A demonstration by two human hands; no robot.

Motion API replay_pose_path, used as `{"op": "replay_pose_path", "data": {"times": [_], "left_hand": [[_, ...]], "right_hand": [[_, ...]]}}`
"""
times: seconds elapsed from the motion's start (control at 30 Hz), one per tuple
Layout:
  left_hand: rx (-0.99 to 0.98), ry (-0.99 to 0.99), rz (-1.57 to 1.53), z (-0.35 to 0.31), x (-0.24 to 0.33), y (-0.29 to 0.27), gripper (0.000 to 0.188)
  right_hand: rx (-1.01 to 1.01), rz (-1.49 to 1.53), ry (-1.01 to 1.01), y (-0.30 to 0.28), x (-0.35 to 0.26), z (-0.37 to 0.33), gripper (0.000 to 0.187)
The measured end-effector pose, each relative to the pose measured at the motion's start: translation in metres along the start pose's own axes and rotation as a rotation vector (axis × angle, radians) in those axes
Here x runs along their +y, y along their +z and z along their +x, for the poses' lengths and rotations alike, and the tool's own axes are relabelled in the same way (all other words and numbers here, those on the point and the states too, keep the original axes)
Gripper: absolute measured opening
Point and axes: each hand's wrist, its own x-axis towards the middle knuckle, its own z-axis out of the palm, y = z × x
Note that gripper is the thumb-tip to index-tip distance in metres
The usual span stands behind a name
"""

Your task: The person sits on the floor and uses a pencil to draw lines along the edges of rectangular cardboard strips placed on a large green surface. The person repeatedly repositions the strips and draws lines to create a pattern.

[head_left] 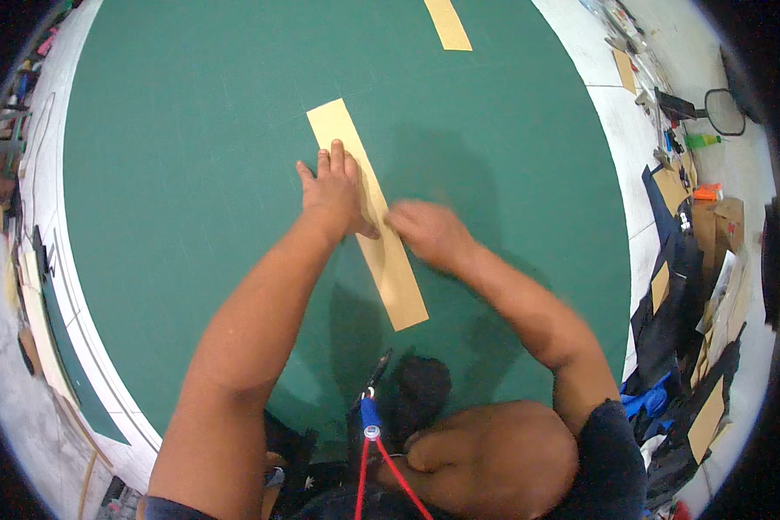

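A long tan strip, which looks like card or stiff paper, lies slanted on the green mat. My left hand rests flat on its upper half with the fingers spread, the thumb lying across it lower down. At the strip's right edge is my right hand, blurred, its fingers curled closed by the edge. Whatever those fingers hold, if anything, is hidden. Another tan strip lies at the far edge of the view.
Along the right rim lie dark fabric pieces, brown card pieces, an orange item and a round-framed object. Various items line the left rim. A red lanyard with a black clip hangs before me over the mat.
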Motion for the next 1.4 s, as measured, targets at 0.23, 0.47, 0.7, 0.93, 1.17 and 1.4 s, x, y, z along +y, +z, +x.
{"op": "replay_pose_path", "data": {"times": [0.23, 0.47, 0.7, 0.93, 1.17, 1.4], "left_hand": [[-0.002, -0.007, 0.004, -0.001, 0.000, -0.002, 0.146], [0.025, 0.008, -0.063, -0.001, -0.002, 0.004, 0.145], [0.192, 0.014, -0.024, -0.015, 0.006, 0.022, 0.144], [0.337, 0.182, -0.205, -0.087, 0.032, 0.088, 0.113], [0.205, 0.264, -0.305, -0.123, 0.048, 0.101, 0.126], [0.147, 0.202, -0.136, -0.123, 0.069, 0.098, 0.130]], "right_hand": [[0.130, 0.088, -0.011, 0.017, -0.040, -0.087, 0.023], [0.196, -0.192, 0.011, 0.046, -0.044, -0.082, 0.039], [0.174, -0.275, 0.079, 0.066, -0.052, -0.095, 0.043], [0.188, -0.361, 0.054, 0.054, -0.055, -0.091, 0.039], [0.311, -0.276, 0.085, 0.070, -0.054, -0.084, 0.035], [0.267, -0.253, 0.125, 0.068, -0.052, -0.091, 0.031]]}}
